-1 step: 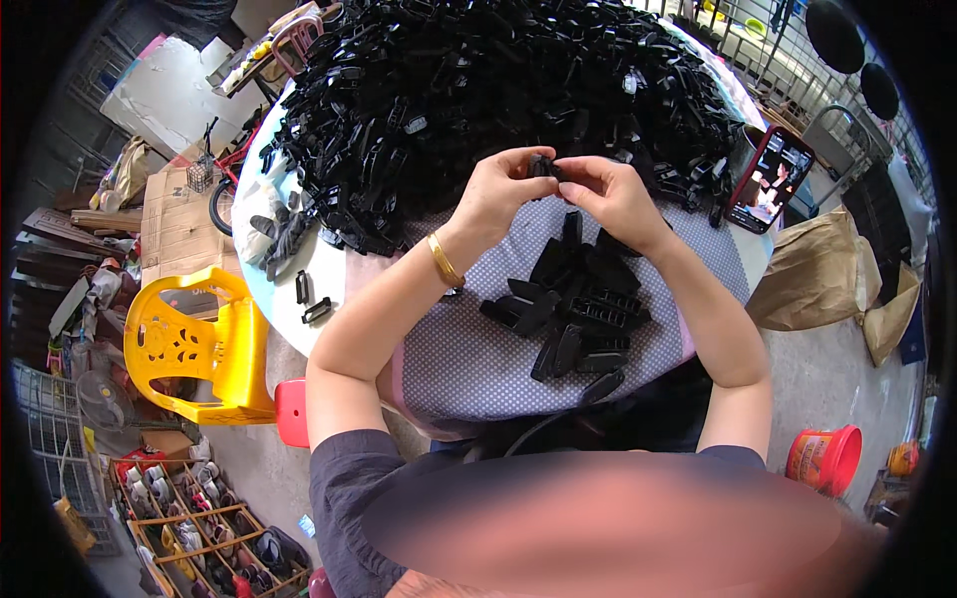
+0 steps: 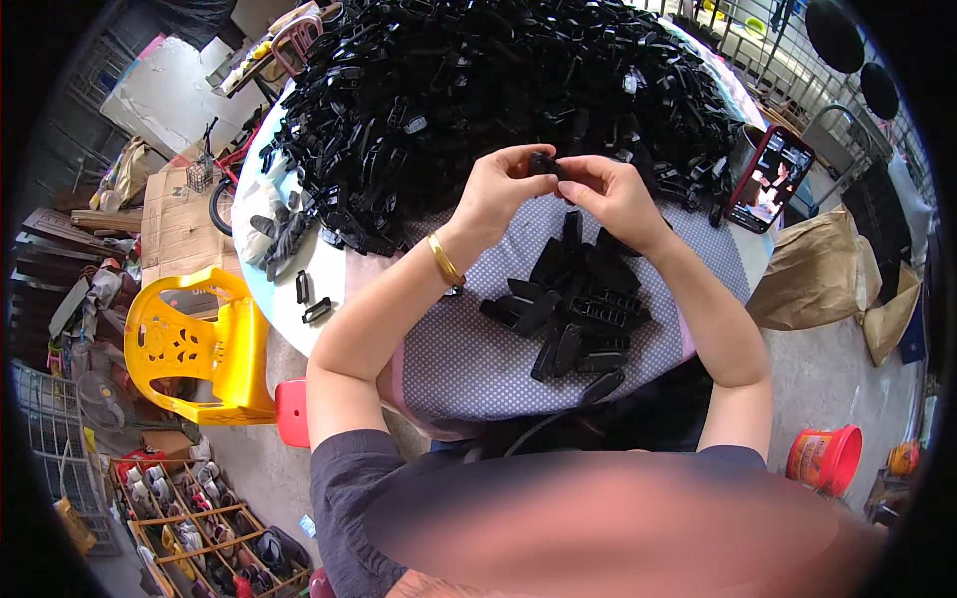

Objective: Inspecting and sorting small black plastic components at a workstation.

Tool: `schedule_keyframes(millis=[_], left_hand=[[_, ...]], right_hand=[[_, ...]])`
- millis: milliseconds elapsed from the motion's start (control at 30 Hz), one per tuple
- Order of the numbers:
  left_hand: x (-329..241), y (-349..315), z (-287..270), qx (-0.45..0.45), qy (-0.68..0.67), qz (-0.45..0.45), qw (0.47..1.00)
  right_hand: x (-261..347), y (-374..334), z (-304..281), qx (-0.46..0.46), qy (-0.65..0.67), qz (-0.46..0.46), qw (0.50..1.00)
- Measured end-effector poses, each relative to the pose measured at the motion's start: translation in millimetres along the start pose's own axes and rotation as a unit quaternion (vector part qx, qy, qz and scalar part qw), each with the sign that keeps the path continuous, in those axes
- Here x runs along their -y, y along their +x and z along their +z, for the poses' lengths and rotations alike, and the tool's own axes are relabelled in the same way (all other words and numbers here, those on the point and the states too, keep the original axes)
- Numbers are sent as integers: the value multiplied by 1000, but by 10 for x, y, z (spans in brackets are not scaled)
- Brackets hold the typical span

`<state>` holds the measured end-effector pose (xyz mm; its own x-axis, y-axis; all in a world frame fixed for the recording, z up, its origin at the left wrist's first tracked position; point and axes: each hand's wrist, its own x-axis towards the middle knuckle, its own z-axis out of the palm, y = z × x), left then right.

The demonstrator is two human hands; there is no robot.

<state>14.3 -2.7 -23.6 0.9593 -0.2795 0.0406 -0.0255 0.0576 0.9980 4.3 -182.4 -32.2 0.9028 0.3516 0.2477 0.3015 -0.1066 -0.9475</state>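
A small black plastic part (image 2: pixel 543 165) is held up between my two hands over the far side of the patterned cloth. My left hand (image 2: pixel 500 189) pinches it with thumb and fingers; a gold bangle (image 2: pixel 445 261) is on that wrist. From the other side, my right hand (image 2: pixel 610 194) grips the same part by its lower right end. Below my hands lies a loose group of black plastic parts (image 2: pixel 573 289), some of them slotted. Beyond rises a large heap of similar black parts (image 2: pixel 449 110). Fingers cover most of the held part, so its exact kind is unclear.
A phone (image 2: pixel 771 179) leans upright at the table's right edge. On the left lie a dark glove (image 2: pixel 289 231) and two black parts (image 2: pixel 311 301). Around the table stand a yellow chair (image 2: pixel 199 349), a red stool (image 2: pixel 292 412) and a red bucket (image 2: pixel 825 458).
The black part has turned slightly between my fingers. My hands and arms stay in nearly the same place.
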Motion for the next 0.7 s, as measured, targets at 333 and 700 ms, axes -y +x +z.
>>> schedule_keyframes(millis=[333,700], left_hand=[[-122,-49,-46,38,92,65,993],[-78,-97,29,-13,239,162,957]], right_hand=[[76,-48,-12,-26,-56,-44,997],[31,-42,5,-84,-64,-85,991]])
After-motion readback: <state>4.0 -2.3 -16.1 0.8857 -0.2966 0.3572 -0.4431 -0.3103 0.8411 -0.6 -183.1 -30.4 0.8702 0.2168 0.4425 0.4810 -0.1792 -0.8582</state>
